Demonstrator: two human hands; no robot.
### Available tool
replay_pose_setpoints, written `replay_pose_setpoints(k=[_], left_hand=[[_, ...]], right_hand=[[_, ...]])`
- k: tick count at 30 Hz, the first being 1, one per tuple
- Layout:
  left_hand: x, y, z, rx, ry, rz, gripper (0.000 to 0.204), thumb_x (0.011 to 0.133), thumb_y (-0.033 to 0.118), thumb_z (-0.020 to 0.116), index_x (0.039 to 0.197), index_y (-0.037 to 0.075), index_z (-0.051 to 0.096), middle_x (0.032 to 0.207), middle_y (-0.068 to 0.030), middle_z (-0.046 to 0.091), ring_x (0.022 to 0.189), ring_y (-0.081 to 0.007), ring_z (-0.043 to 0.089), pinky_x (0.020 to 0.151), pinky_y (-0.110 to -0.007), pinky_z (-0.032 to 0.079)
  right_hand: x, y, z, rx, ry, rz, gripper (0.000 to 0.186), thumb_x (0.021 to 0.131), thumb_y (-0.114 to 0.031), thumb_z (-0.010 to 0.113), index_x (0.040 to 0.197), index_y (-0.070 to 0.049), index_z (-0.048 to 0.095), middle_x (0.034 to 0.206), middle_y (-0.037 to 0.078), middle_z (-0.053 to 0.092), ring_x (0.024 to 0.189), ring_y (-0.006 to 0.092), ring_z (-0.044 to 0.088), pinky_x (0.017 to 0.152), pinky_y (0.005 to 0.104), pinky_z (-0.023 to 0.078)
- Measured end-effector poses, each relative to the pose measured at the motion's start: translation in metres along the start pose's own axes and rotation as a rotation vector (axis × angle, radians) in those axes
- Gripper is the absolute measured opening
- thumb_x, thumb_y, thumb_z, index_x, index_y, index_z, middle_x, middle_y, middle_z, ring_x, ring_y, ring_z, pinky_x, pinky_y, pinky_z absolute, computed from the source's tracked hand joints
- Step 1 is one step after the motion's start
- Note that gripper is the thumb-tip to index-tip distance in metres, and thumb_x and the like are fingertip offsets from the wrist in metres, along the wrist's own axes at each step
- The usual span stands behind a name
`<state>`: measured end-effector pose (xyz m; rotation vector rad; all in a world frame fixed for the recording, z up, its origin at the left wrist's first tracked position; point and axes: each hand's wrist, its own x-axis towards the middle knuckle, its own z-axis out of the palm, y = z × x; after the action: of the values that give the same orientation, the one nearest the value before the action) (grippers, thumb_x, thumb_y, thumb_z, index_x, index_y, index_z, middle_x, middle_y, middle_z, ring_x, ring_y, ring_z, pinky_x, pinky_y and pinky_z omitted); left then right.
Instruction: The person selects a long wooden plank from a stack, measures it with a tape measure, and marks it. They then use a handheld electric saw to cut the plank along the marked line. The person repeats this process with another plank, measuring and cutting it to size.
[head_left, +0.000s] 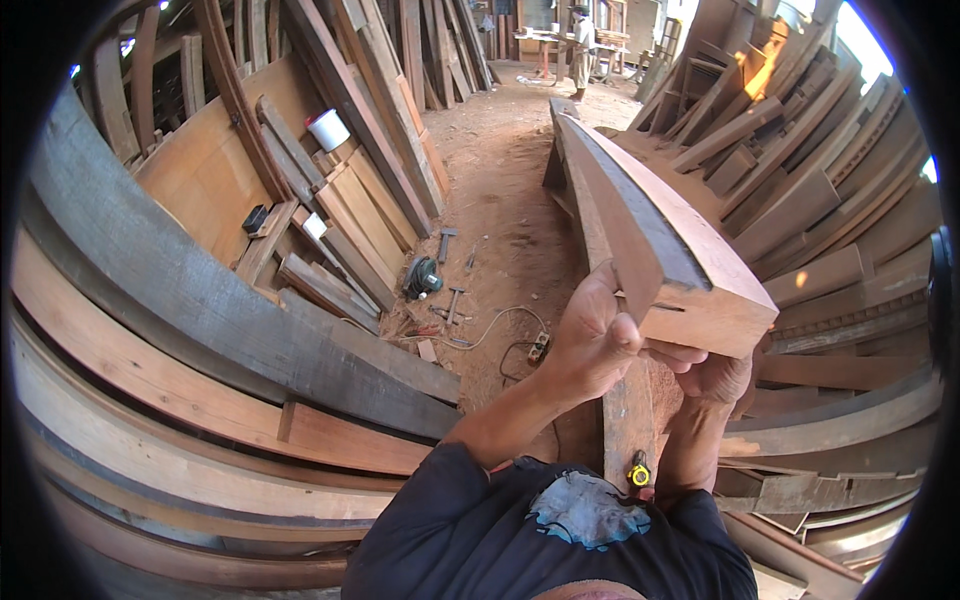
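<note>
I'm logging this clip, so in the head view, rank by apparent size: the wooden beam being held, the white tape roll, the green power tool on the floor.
1. Wooden beam, though nearness to the camera inflates it.
2 and 3. White tape roll and green power tool look alike; unranked.

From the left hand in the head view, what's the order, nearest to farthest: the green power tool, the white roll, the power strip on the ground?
From the left hand:
1. Power strip, on the ground just left of it.
2. Green power tool, farther left on the dirt.
3. White roll, up on the leaning boards, far left.
</note>
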<state>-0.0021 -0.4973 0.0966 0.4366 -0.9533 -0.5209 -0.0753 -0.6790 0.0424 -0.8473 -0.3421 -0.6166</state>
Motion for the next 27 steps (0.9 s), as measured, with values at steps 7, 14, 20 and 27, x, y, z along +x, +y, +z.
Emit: replay_pose_setpoints(k=[7,14,20,27], left_hand=[[0.005,-0.002,0.0,-0.007,-0.035,0.012,0.092,0.088,0.053,0.067,0.139,-0.007,0.019,0.121,-0.0266,0.059,0.096,-0.0351,0.072,0.078,-0.041,0.064],[0.003,-0.006,-0.001,0.026,-0.033,0.022,0.091,0.088,0.053,0.067,0.139,-0.007,0.019,0.121,-0.0256,0.06,0.095,-0.0346,0.073,0.077,-0.041,0.064],[0.005,-0.002,0.004,0.028,-0.025,0.017,0.095,0.088,0.053,0.068,0.141,-0.007,0.018,0.12,-0.0249,0.06,0.096,-0.0331,0.073,0.077,-0.04,0.064],[0.004,-0.005,0.005,0.001,-0.014,0.018,0.097,0.087,0.054,0.068,0.142,-0.007,0.017,0.12,-0.0255,0.061,0.095,-0.0339,0.073,0.077,-0.04,0.064]], right_hand=[[0.002,-0.006,-0.004,-0.017,0.061,0.009,0.08,0.091,-0.044,0.066,0.147,0.004,0.036,0.138,0.023,0.054,0.12,0.0342,0.061,0.096,0.0431,0.056],[0.0,-0.002,-0.009,0.022,0.04,0.021,0.08,0.092,-0.045,0.064,0.148,0.004,0.034,0.138,0.025,0.053,0.122,0.0355,0.059,0.096,0.0438,0.056],[0.001,-0.004,-0.005,0.037,0.057,0.047,0.081,0.093,-0.045,0.063,0.149,0.004,0.033,0.139,0.026,0.052,0.121,0.0375,0.06,0.093,0.0452,0.058],[0.003,-0.005,-0.011,0.021,-0.028,0.019,0.078,0.093,-0.044,0.063,0.147,0.005,0.035,0.138,0.027,0.053,0.121,0.0381,0.06,0.098,0.0463,0.056]])
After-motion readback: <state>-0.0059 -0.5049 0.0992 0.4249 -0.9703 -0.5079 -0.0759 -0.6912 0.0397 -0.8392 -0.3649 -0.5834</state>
